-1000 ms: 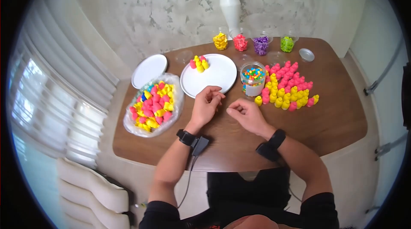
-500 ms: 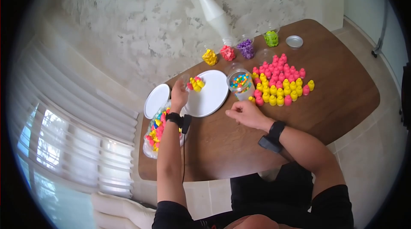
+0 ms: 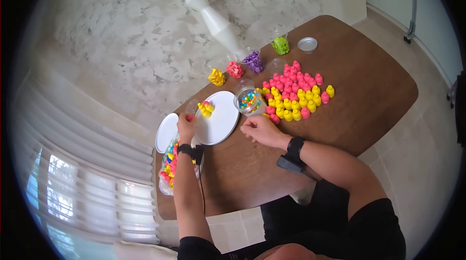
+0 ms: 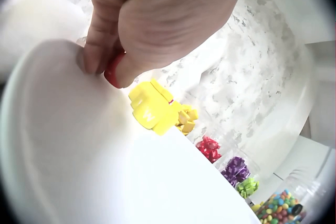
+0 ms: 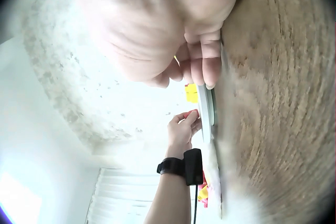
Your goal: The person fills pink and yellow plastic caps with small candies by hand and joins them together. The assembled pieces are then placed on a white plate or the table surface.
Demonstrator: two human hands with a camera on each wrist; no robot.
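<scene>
In the head view my left hand is at the left edge of the large white plate. It pinches a small pinkish-red bottle-shaped piece between thumb and fingers, which cover most of it. Close beside it, a cluster of yellow bottle-shaped pieces with some pink stands on the plate. My right hand rests low over the table, fingers loosely bent and holding nothing. It lies just in front of a clear jar of colourful candies.
Many pink and yellow pieces stand grouped right of the jar. Cups of yellow, red, purple and green bits line the far edge, near a silver lid. A smaller plate and a filled bag are at left.
My left hand has moved left from the table's middle to the cluster on the plate, and now holds a pink piece apart from it. The right hand stays near the jar. The head view has turned.
</scene>
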